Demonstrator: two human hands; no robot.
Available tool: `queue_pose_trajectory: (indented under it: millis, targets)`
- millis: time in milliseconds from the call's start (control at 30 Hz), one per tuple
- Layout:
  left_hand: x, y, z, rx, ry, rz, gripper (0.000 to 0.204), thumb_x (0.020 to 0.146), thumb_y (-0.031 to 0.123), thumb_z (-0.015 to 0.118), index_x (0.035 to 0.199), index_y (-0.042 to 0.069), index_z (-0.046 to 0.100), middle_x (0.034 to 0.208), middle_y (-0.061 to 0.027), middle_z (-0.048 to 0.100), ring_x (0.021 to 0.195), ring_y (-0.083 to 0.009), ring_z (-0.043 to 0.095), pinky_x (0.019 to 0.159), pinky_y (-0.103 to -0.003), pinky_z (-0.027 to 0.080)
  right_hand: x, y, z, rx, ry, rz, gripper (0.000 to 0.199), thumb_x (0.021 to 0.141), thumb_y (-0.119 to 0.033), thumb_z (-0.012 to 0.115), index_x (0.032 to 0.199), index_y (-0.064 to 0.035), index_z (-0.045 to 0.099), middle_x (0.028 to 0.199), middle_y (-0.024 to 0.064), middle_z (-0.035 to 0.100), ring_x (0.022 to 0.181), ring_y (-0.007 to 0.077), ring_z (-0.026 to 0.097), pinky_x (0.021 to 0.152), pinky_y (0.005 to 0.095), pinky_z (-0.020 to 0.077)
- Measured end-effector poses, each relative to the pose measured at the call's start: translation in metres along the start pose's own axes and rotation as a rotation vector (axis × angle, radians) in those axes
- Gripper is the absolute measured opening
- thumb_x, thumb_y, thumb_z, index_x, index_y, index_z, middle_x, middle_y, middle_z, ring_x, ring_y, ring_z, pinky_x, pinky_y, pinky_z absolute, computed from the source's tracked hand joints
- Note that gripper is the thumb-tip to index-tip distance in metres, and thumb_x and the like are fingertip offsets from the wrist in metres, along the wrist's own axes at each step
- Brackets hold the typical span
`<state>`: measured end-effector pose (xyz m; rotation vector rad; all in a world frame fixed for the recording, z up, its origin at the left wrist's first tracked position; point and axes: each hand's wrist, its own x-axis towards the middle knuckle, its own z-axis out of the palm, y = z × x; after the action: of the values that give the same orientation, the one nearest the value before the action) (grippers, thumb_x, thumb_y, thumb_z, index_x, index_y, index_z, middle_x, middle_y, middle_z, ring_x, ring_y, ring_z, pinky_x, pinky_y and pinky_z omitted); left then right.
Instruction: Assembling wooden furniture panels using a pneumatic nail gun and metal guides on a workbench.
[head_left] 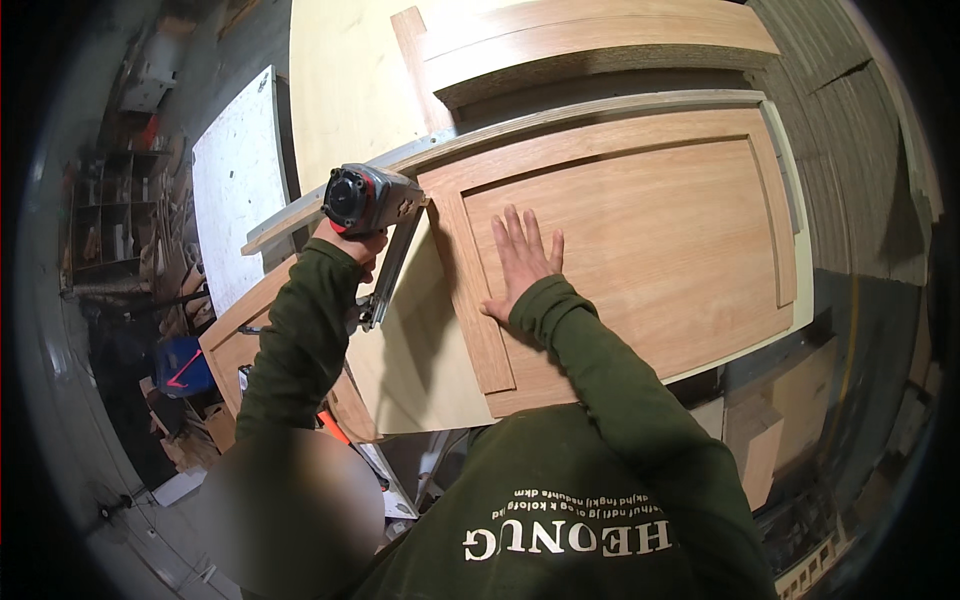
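Note:
My left hand (370, 247) is wrapped around the handle of a grey, black and red nail gun (385, 197). The gun's nose is at the left end of a light wood panel (640, 230), close to the panel's upper left corner. Flat on the panel's face lies my right hand (524, 258), fingers spread and holding nothing. Raised wooden strips frame this panel, with one strip (468, 290) along its left side. A long narrow batten (300, 222) runs along the far edge and sticks out to the left. Whether the nose touches the wood cannot be made out.
Beyond the panel lie more wooden boards (600, 38) and a pale sheet (345, 75). A white board (238, 190) stands to the left. Stacked sheets (840, 140) fill the right side. Shelving (108, 220) and a blue container (185, 366) are at far left.

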<state>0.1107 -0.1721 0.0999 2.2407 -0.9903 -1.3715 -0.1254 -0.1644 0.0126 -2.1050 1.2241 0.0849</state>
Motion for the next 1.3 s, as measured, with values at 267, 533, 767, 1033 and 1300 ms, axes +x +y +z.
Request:
queue_pose_trajectory:
  millis: [267, 533, 767, 1033, 1300]
  targets:
    - [-0.008, -0.003, -0.002, -0.102, -0.035, 0.06, 0.017, 0.067, 0.002, 0.059, 0.084, 0.003, 0.054, 0.052, -0.0032, 0.048, 0.038, -0.013, 0.048, 0.033, -0.028, 0.043, -0.001, -0.001, -0.003, -0.017, -0.012, -0.005, 0.107, 0.059, -0.041, 0.07, 0.137, -0.0106, 0.003, 0.143, 0.0104, -0.002, 0.132, 0.0285, -0.005, 0.101, 0.0557, -0.0012]
    - [-0.014, 0.014, 0.016, -0.119, -0.086, 0.075, 0.016, 0.07, 0.004, 0.059, 0.086, 0.003, 0.055, 0.054, -0.0042, 0.05, 0.044, -0.0126, 0.05, 0.038, -0.027, 0.045, -0.001, 0.001, -0.001, -0.014, 0.003, -0.004, 0.107, 0.058, -0.041, 0.071, 0.137, -0.0108, 0.004, 0.144, 0.0101, -0.003, 0.132, 0.0281, -0.005, 0.101, 0.0559, -0.0011]
    - [-0.007, 0.021, 0.026, -0.018, -0.057, 0.008, 0.02, 0.069, 0.001, 0.059, 0.088, 0.004, 0.055, 0.051, -0.0034, 0.049, 0.039, -0.0142, 0.05, 0.035, -0.029, 0.043, -0.003, 0.0, -0.004, 0.01, 0.003, 0.005, 0.104, 0.06, -0.039, 0.071, 0.137, -0.0102, 0.006, 0.144, 0.0097, -0.001, 0.132, 0.0259, -0.004, 0.102, 0.0532, -0.0018]
    - [-0.007, 0.019, 0.031, 0.038, -0.003, 0.007, 0.016, 0.07, 0.006, 0.061, 0.084, 0.002, 0.055, 0.051, -0.0055, 0.05, 0.039, -0.0143, 0.05, 0.035, -0.027, 0.044, -0.002, 0.001, 0.0, 0.008, 0.018, -0.011, 0.105, 0.059, -0.04, 0.071, 0.137, -0.0103, 0.005, 0.143, 0.0101, -0.001, 0.132, 0.0267, -0.005, 0.102, 0.0541, -0.0016]
    - [-0.011, 0.001, 0.016, -0.074, -0.072, 0.092, 0.017, 0.068, 0.001, 0.058, 0.084, 0.004, 0.054, 0.052, -0.0032, 0.05, 0.038, -0.0146, 0.05, 0.033, -0.028, 0.043, -0.001, 0.0, 0.001, -0.008, 0.002, 0.009, 0.107, 0.059, -0.041, 0.07, 0.137, -0.0105, 0.004, 0.143, 0.0104, -0.002, 0.132, 0.0277, -0.005, 0.101, 0.0555, -0.0008]
